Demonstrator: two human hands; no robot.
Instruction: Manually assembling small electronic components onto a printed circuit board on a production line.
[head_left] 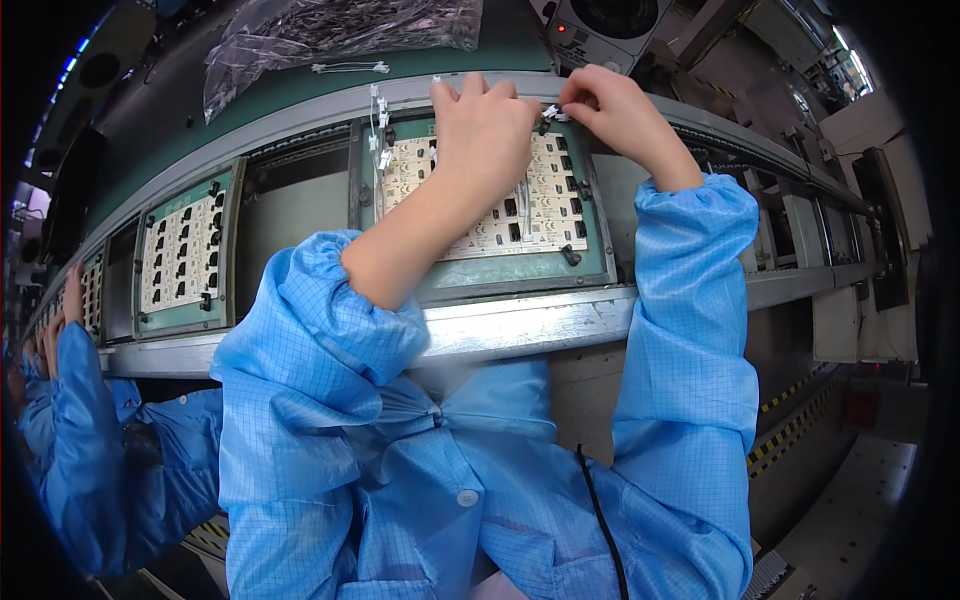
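Note:
In front of me a cream-coloured circuit board panel (545, 240) with rows of black components lies in a green fixture tray (440, 284). My left hand (485, 130) is over the panel's upper middle, back up and fingers curled down; what they hold, if anything, is hidden. At the panel's upper right corner my right hand (618, 112) pinches a small white wire connector (557, 113). Left of my left hand, a bunch of white connector wires (379, 135) hangs over the tray's left edge. Another thin white wire (526, 205) lies across the panel.
A second panel in a green tray (182, 250) sits to the left on the conveyor, whose metal front rail (530, 325) runs before me. A clear bag of wires (345, 35) and a loose white wire (350, 68) lie beyond. At far left a co-worker's hand (72, 297) reaches over another panel.

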